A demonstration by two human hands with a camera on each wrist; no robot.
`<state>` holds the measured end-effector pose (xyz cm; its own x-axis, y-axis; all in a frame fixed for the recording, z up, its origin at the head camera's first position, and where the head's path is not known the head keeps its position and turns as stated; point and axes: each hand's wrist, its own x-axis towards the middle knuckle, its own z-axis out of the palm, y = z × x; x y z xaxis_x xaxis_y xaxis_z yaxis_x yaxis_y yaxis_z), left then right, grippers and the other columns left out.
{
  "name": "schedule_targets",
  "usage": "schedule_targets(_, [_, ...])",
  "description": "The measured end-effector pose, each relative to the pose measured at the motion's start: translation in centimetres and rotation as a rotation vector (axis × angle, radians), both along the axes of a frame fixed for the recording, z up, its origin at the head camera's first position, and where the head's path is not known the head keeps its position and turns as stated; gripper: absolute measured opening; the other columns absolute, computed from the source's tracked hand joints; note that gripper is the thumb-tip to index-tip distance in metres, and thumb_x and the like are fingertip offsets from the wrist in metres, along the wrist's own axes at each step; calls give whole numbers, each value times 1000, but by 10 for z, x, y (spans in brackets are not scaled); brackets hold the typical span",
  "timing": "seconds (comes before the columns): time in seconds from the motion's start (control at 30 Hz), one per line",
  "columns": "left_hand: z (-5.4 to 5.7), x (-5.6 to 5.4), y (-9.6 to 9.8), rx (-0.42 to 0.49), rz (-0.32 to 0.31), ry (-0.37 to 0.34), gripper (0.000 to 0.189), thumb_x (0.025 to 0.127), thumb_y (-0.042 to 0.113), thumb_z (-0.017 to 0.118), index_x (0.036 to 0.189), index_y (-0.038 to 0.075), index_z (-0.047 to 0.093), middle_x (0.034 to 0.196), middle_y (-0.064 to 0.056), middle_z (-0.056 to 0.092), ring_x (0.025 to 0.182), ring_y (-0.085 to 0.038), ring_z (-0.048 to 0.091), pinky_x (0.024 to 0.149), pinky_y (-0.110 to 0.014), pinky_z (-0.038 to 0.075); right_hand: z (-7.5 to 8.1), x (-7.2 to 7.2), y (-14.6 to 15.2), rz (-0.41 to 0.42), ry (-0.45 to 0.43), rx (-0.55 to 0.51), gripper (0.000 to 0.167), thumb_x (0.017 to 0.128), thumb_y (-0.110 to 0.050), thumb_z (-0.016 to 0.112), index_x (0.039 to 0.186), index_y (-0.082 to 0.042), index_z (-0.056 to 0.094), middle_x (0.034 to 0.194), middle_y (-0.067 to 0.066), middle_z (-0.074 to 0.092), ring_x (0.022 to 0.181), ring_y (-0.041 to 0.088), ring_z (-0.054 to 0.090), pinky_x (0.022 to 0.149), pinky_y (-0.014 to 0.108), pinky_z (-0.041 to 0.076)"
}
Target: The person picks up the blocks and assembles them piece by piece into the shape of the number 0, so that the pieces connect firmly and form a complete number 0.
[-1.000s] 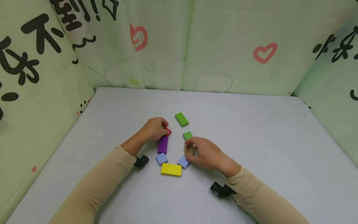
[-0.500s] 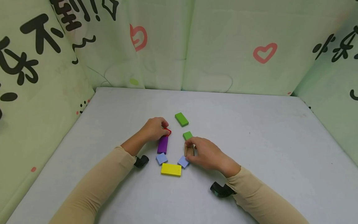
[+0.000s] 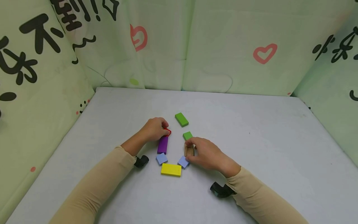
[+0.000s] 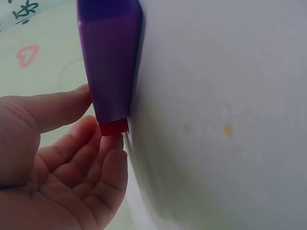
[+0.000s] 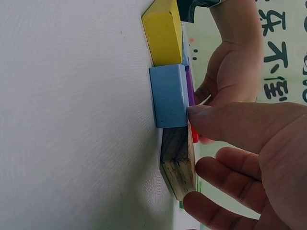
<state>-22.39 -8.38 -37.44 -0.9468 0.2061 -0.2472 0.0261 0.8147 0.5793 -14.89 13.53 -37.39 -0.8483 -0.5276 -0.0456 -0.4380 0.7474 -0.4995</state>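
My left hand (image 3: 154, 129) pinches a red block (image 3: 169, 132) at the far end of a purple block (image 3: 162, 145); in the left wrist view the thumb lies against the purple block's side. My right hand (image 3: 208, 152) holds a bare wooden block (image 3: 189, 151) between fingers at its far end and a thumb at its near end. That thumb touches a light blue block (image 5: 169, 97) in the right wrist view. A small green block (image 3: 187, 135) sits just beyond the wooden one, partly covered by my fingers.
Nearer me, a yellow block (image 3: 171, 170) lies crosswise between the left light blue block (image 3: 161, 159) and the right one. Another green block (image 3: 181, 119) lies apart, farther back. The white table (image 3: 251, 124) meets printed green cloth (image 3: 223, 46) at the back and sides.
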Motion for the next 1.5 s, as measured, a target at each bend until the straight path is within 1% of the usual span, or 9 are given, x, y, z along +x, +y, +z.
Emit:
schedule_targets(0.7, [2, 0, 1, 3, -10, 5, 30, 95, 17, 70, 120, 2, 64, 113, -10, 64, 93, -22, 62, 82, -31, 55, 0, 0, 0, -7, 11, -4, 38, 87, -17, 76, 120, -3, 64, 113, 5, 66, 98, 22, 61, 89, 39, 51])
schedule_targets(0.9, [4, -1, 0, 24, 14, -5, 34, 96, 20, 68, 124, 4, 62, 120, -10, 63, 98, -23, 60, 86, -33, 54, 1, 0, 0, -13, -1, 2, 38, 87, -17, 76, 120, -3, 64, 114, 5, 66, 99, 22, 61, 90, 40, 51])
schedule_targets(1.0, [7, -3, 1, 44, 24, -5, 36, 97, 23, 67, 128, 6, 60, 125, -9, 62, 103, -24, 60, 89, -35, 54, 1, 1, 0, -15, -6, 5, 39, 87, -17, 76, 121, -3, 63, 114, 5, 66, 99, 22, 60, 91, 40, 51])
schedule_targets(1.07, [9, -5, 1, 55, 18, 1, 38, 97, 24, 67, 130, 7, 59, 128, -10, 61, 107, -25, 60, 91, -37, 53, 2, 1, 0, -18, -9, 7, 39, 87, -17, 76, 121, -2, 63, 115, 6, 66, 99, 22, 60, 91, 41, 51])
schedule_targets(1.13, [12, -6, 2, 65, 3, 7, 41, 97, 25, 67, 133, 8, 58, 131, -11, 60, 113, -26, 58, 94, -38, 52, 2, 1, 0, -20, -9, 6, 39, 87, -17, 76, 121, -2, 63, 115, 6, 66, 100, 22, 60, 92, 41, 50])
schedule_targets(1.23, [15, -10, 2, 84, -46, 35, 44, 97, 23, 68, 137, 9, 57, 134, -11, 58, 122, -28, 54, 98, -40, 50, 2, 1, 0, -21, -9, 8, 39, 87, -17, 76, 121, -2, 63, 115, 6, 66, 100, 22, 60, 92, 41, 50])
schedule_targets(1.4, [25, -22, 6, 101, -165, 96, 46, 97, 21, 68, 140, 8, 55, 139, -9, 56, 128, -26, 49, 102, -41, 46, 1, 1, 0, -15, -5, 7, 39, 87, -17, 76, 120, -2, 64, 115, 6, 67, 99, 22, 60, 91, 40, 51])
schedule_targets(1.5, [33, -28, 9, 90, -231, 111, 48, 97, 20, 68, 142, 9, 54, 142, -8, 54, 132, -26, 47, 104, -41, 45, 0, 1, 0, -23, -7, 3, 39, 87, -18, 76, 121, -2, 64, 116, 6, 66, 100, 22, 60, 92, 40, 50])
